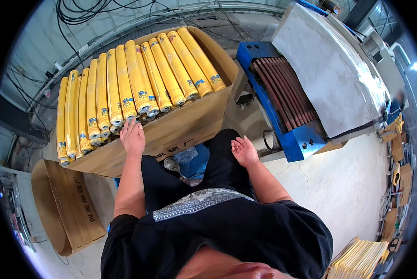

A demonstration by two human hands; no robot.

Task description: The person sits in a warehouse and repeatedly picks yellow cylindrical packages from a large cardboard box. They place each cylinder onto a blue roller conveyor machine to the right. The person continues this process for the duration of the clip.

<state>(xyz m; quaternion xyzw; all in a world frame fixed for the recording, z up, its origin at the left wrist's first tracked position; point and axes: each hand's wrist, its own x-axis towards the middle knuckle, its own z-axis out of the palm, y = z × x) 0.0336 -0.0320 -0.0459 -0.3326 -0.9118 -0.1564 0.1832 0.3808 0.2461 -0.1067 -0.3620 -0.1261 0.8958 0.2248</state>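
A large cardboard box stands in front of me, packed with long yellow wrapped rolls that carry small blue prints. The rolls lie side by side, with more roll ends showing beneath the top layer. My left hand is at the box's near rim, its fingers stretched out toward the ends of the rolls and gripping nothing that I can see. Palm up, my right hand is beside my right knee, its fingers loosely bent and apart with nothing in them.
On the right stands a blue-framed machine with dark reddish rollers and a grey sheet cover. Another cardboard box is at the left. Black cables hang behind, and stacked yellowish sheets are at the lower right.
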